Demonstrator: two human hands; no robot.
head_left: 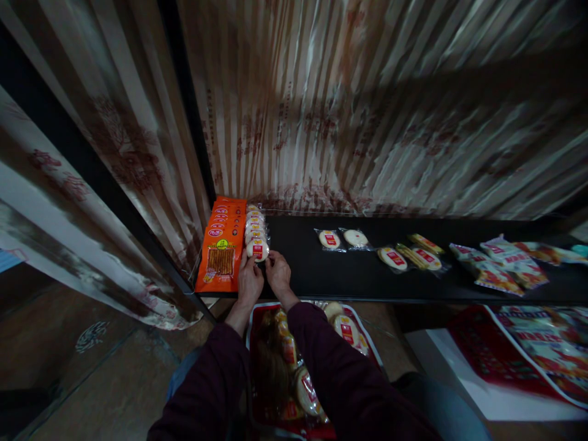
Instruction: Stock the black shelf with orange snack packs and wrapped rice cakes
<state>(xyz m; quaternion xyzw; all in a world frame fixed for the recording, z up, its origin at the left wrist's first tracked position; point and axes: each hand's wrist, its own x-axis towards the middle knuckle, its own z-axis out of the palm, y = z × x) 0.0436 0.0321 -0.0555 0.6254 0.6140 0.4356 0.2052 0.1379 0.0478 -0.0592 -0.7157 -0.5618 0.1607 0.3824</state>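
The likeliest trouble from here is the row point(255, 225) losing its order: its wrapped cakes overlap just right of the orange packs point(224, 239), and since the film looks slick, a hard push from the front could make them slide back or fan sideways. The left grip point(250, 283) sits so close beside the packs that a careless swing of the wrist might skew them, because they too are laid one over another. A cake let go too far forward could also tip off the shelf point(303, 269) toward the tray point(373, 346), which lies below and to the right of the packs. As for the cake point(258, 249) in hand, it is at the front end of the row, beside the packs' right edge, with its red label facing up. The person has both hands on it: the left grip closes on its side nearer the packs, the right grip point(278, 275) on the side farther from them, so the cake lies between the two sets of fingertips, ahead of the palms. The light is dim, so how firmly they pinch it is hard to judge. Other loose cakes point(329, 239) lie well to the right of the packs, out of reach of any accidental brush.
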